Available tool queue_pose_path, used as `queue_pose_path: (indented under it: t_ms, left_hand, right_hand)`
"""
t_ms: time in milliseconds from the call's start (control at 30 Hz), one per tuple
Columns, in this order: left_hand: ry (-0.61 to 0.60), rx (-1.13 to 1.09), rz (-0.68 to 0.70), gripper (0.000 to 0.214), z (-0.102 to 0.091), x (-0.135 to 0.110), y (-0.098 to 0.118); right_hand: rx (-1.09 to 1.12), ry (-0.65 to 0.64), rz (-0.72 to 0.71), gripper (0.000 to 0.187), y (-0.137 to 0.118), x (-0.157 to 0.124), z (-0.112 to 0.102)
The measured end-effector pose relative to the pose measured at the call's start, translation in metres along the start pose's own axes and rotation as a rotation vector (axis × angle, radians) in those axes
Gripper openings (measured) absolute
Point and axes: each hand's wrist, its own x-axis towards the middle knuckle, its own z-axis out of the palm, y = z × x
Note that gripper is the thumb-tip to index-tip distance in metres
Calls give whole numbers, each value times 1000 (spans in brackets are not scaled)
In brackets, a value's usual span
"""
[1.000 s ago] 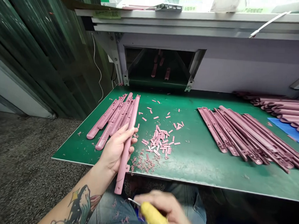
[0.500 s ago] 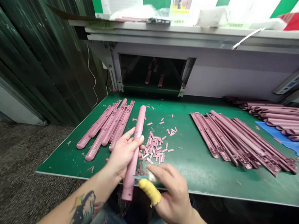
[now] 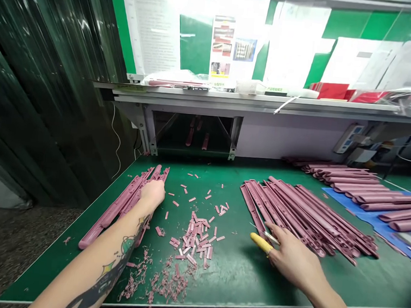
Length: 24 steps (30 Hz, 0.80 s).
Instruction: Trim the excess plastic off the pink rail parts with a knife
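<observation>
My left hand [image 3: 152, 192] reaches over the left pile of long pink plastic parts [image 3: 117, 204]. Its fingers curl round a pink part there, though the fingertips are hidden behind the knuckles. In my right hand [image 3: 291, 256] is a small trimming knife [image 3: 271, 237] with a thin blade pointing left. A yellow finger cover [image 3: 260, 243] sits on the right thumb. The right fingers are at the near end of the right pile of pink parts [image 3: 303, 212]; whether they touch a part, I cannot tell.
Small cut pink pieces [image 3: 197, 238] and curly shavings [image 3: 168, 283] lie mid-table. More pink parts [image 3: 351, 180] rest at the far right, some on a blue sheet [image 3: 366, 217]. A shelf [image 3: 202, 97] crosses above an opening [image 3: 196, 134] in the back panel.
My left hand has moved from the middle to the left pile, with the pink part no longer held before me. My right hand, still with the knife, has shifted to the right pile. The view has tilted up.
</observation>
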Motion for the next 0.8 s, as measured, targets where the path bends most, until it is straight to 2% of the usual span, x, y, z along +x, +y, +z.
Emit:
queue_pose_path:
  t_ms: [67, 133, 200, 267, 367, 433, 467, 533, 600, 700, 800]
  left_hand:
    - [7, 34, 1, 37, -9, 5, 0]
    - [18, 23, 29, 35, -25, 0, 3]
    - [26, -31, 87, 35, -46, -19, 5]
    - [11, -110, 166, 43, -65, -52, 4]
    - [-113, -194, 290, 57, -83, -119, -13]
    - [-247, -292, 563, 50, -85, -160, -33]
    - [-273, -309, 636, 46, -83, -176, -44]
    - [-277, -338, 695, 41, -79, -199, -64]
    - [-213, -363, 643, 36, -75, -212, -75]
    - [-154, -393, 566, 29, -73, -220, -74]
    - [-190, -391, 575, 29, -75, -224, -65]
  right_hand:
    - [130, -31, -86, 60, -3, -6, -2]
    - [348, -113, -204, 53, -13, -13, -5]
    - [573, -223, -279, 40, -28, -22, -10]
    - [808, -341, -304, 31, -46, -31, -16]
    - [1185, -483, -381, 23, -75, -43, -25]
    - [1372, -519, -474, 20, -95, -52, -29]
    - [1429, -520, -531, 21, -103, -56, -31]
    - [1476, -502, -642, 25, -118, -65, -34]
    - [1430, -484, -724, 28, -129, -73, -35]
    - [1305, -498, -752, 30, -138, -82, -36]
    - [1261, -551, -735, 32, -142, -86, -35]
